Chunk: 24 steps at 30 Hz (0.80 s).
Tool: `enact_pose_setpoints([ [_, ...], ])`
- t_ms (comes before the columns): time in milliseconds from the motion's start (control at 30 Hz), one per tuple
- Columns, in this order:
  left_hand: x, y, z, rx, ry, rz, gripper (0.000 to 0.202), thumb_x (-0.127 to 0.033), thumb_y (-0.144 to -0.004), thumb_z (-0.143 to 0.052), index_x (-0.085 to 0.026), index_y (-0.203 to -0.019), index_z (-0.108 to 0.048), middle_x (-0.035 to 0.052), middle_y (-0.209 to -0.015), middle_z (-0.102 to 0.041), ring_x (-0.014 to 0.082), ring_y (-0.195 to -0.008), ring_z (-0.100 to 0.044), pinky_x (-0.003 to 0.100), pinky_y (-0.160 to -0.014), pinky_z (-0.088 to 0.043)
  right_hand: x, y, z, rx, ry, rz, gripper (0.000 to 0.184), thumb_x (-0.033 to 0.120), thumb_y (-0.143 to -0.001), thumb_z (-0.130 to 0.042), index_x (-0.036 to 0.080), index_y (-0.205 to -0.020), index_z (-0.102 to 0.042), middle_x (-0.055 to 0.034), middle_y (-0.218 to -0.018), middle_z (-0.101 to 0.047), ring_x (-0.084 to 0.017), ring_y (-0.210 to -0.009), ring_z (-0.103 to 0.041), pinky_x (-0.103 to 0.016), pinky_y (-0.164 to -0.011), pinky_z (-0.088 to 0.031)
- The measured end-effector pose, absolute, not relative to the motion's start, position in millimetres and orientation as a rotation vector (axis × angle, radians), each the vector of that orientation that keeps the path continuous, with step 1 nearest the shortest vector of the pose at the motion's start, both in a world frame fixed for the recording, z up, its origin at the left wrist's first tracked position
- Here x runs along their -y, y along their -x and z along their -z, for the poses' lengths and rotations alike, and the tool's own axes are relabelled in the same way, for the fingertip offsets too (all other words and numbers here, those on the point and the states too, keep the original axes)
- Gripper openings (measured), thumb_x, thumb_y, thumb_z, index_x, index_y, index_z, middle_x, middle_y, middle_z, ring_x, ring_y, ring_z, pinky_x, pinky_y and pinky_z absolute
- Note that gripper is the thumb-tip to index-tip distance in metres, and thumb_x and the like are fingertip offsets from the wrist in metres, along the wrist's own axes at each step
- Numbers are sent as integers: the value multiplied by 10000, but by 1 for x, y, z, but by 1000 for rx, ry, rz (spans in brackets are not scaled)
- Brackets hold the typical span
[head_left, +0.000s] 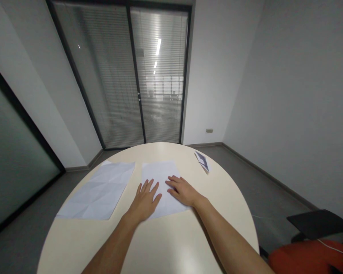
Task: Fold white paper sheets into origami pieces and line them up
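Sliding glass doors with closed blinds (125, 76) fill the wall at twelve o'clock, between plain grey walls. A round cream table (171, 243) takes up the lower middle of the view, its near edge running out of the frame at six o'clock. On the table at about ten o'clock lies a creased white sheet (100, 190), unfolded flat and covered with fold lines. Just beside it, near the table's centre and towards twelve o'clock, lies a smoother white sheet (158, 173), apart from the creased one by a narrow strip of bare table. An orange chair (311, 257) shows off the table at four o'clock. The person's left hand (145, 201) rests palm down on the near left part of the smoother sheet, fingers loosely spread and pinching nothing. The right hand (183, 190) lies flat on the sheet's right edge, fingers spread and pointing to ten o'clock. A small folded paper (202, 161) sits near the table's rim at one o'clock, well apart from both hands.
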State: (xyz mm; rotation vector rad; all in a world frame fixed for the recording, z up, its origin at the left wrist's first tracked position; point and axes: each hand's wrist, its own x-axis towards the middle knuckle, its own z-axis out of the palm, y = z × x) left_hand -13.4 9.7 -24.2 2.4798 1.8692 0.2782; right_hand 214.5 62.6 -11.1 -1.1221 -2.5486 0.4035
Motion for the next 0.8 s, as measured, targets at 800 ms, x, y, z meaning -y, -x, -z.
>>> enact_pose_setpoints([
  [800,-6,6,17,-1766,-2466,-237,689,-591,-1002,-382,-230,-1586,-325,116,-1670,-216,329,-1549,-175,533,-1243,-195,-53,-207,5,2558,1270,-453,636,535,-1021,-395,189,-1554,-408,-148,-1630,-331,-325,-1529,-250,-558,-1228,-193],
])
